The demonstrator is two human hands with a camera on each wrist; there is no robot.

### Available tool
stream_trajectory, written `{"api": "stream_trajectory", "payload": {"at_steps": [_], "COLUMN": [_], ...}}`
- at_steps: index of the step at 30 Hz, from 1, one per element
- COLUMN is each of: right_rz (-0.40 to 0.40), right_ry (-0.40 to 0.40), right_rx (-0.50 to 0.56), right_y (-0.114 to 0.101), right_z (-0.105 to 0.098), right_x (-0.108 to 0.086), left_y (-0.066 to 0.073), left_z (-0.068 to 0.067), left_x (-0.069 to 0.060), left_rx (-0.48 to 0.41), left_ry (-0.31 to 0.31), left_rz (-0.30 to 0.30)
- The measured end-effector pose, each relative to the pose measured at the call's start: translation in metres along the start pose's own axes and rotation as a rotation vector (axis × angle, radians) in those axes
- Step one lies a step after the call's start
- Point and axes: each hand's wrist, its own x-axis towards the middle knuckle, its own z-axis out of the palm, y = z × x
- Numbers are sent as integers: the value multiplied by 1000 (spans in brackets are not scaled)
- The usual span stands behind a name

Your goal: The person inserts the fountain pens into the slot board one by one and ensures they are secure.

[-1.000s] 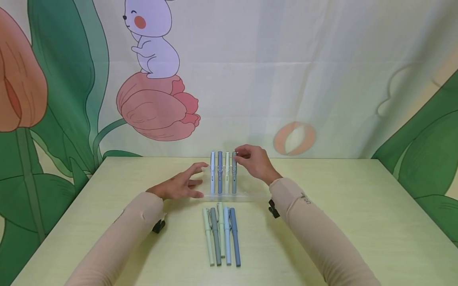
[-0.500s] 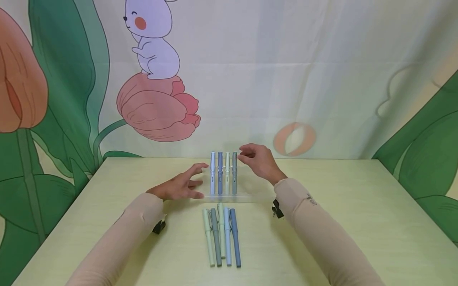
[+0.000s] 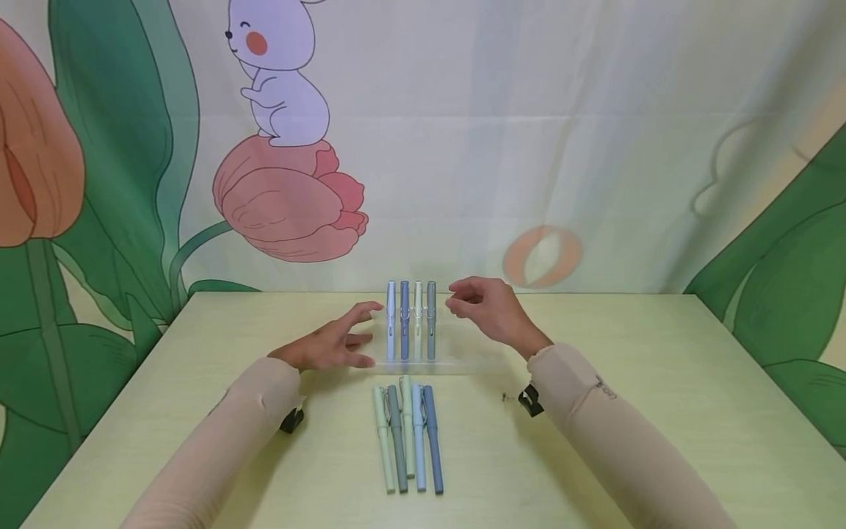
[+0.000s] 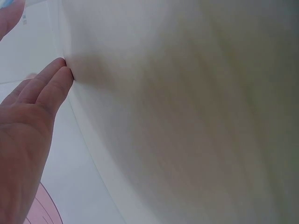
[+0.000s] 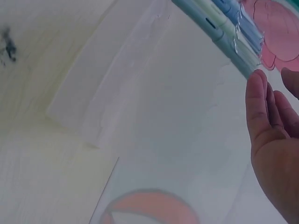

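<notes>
A clear pen stand (image 3: 465,366) holds a row of upright capped pens: a pale lavender pen (image 3: 391,330), a blue pen (image 3: 405,334), a pale green pen (image 3: 418,334) and a grey-green pen (image 3: 432,334) at the right end. My left hand (image 3: 330,343) is at the stand's left side, fingers spread and gripping nothing; whether it touches the stand is hard to tell. Just right of the grey-green pen, my right hand (image 3: 489,307) hovers with loosely bent fingers and nothing in them. The right wrist view shows its fingers (image 5: 257,100) near that pen's cap end.
In front of the stand several more capped pens lie side by side on the pale wooden table (image 3: 595,411), among them a light blue pen (image 3: 419,441) and a dark blue pen (image 3: 433,441). A printed curtain (image 3: 423,147) hangs behind the table's back edge.
My right hand has drawn away from the grey-green pen's top, moving right and slightly down. The left hand and the pens have stayed in place.
</notes>
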Motion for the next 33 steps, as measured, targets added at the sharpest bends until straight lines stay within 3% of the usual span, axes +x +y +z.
{"api": "stream_trajectory", "payload": {"at_steps": [12,33], "right_rz": [1,71], "right_ry": [-102,-206], "right_rx": [5,-8], "right_y": [-6,9], "right_z": [20,44], "right_x": [-25,-42], "left_y": [-1,1], "left_z": [0,0], "left_x": [0,1], "left_rx": [12,-1], "left_ry": [7,10], "left_rz": [-5,-11]}}
